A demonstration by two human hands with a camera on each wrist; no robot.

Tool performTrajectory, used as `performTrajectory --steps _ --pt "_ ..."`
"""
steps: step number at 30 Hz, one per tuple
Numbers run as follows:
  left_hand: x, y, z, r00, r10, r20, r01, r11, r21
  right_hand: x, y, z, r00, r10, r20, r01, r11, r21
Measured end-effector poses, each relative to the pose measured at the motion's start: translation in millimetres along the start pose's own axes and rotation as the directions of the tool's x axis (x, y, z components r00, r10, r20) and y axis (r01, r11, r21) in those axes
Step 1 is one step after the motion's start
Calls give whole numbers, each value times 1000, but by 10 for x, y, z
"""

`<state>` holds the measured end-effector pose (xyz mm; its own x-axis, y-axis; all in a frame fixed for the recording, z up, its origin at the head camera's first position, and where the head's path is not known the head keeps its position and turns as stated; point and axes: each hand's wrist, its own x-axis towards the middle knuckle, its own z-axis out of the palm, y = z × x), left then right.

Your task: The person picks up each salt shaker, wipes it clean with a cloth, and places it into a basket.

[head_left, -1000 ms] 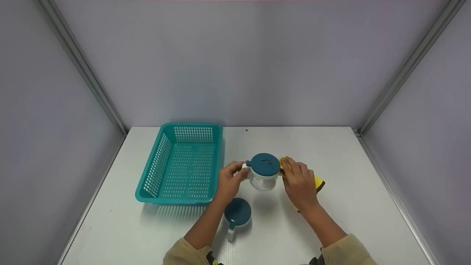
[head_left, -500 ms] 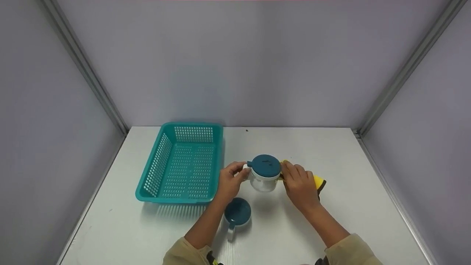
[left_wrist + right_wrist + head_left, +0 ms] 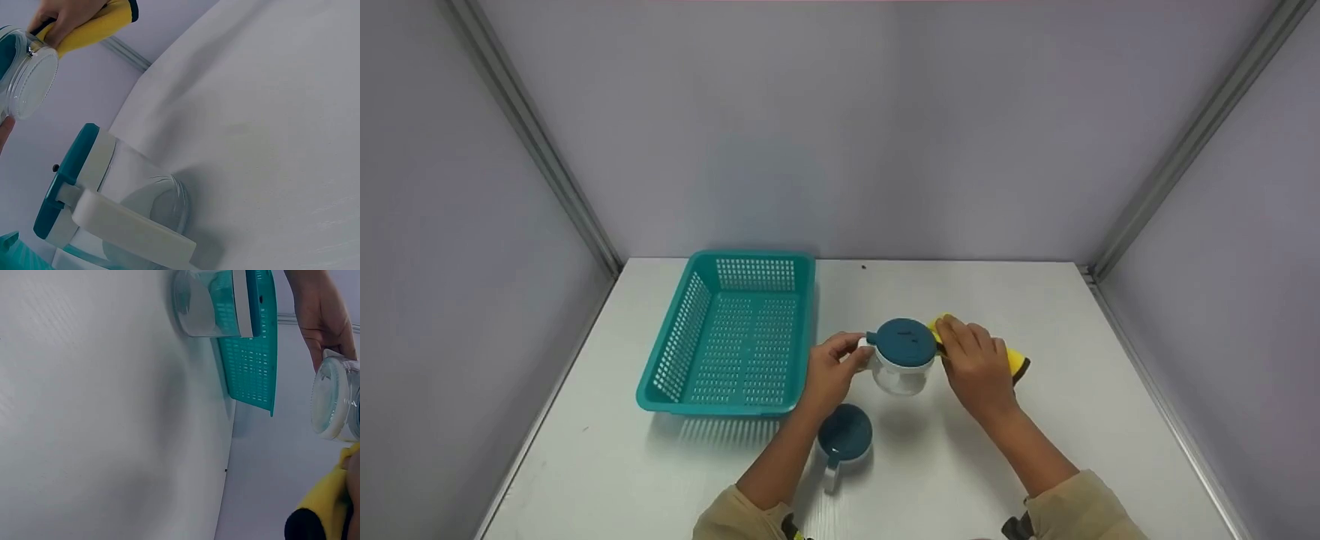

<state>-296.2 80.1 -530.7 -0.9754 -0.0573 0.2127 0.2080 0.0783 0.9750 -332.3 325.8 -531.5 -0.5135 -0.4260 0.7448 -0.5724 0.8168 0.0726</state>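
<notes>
A clear glass jar (image 3: pixel 901 381) with a blue lid (image 3: pixel 906 342) is held up over the table. My left hand (image 3: pixel 829 369) pinches its white handle (image 3: pixel 864 351) between thumb and fingers. On the jar's other side, my right hand (image 3: pixel 976 366) grips a yellow cloth (image 3: pixel 1017 363) with a dark edge, the cloth right at the jar's side. Below, near my left forearm, stands a second jar (image 3: pixel 845 435) with a blue top. The left wrist view shows that standing jar (image 3: pixel 143 197) as clear glass with a white handle, and the raised jar's round base (image 3: pixel 35 84) tilted into sight.
A teal perforated basket (image 3: pixel 660 360) sits at the left of the white table (image 3: pixel 1035 300), beside my left hand. Grey panels (image 3: pixel 840 127) enclose the table at the back and both sides.
The raised jar and my left hand have shifted slightly right and toward me. My right hand has moved a little right with the cloth beside the jar. The standing jar has stayed put.
</notes>
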Motion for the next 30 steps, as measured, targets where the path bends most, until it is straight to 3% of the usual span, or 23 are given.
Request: performTrajectory --steps 5,10,17,22,30 --pt "36 -93 -18 999 33 24 -33 999 -25 31 38 24 999 20 45 -23 997 77" --pt "36 -89 -34 997 62 49 -60 997 -51 58 70 54 998 -4 57 -3 992 123" --pt "-69 198 -4 996 52 79 -46 996 -78 24 59 120 997 -14 77 1 986 166" --pt "-67 216 12 994 38 104 -24 991 -129 -5 37 159 996 -4 87 -14 980 200" --pt "-64 219 17 995 25 93 -13 991 -136 -88 -6 180 984 62 168 -107 957 271"
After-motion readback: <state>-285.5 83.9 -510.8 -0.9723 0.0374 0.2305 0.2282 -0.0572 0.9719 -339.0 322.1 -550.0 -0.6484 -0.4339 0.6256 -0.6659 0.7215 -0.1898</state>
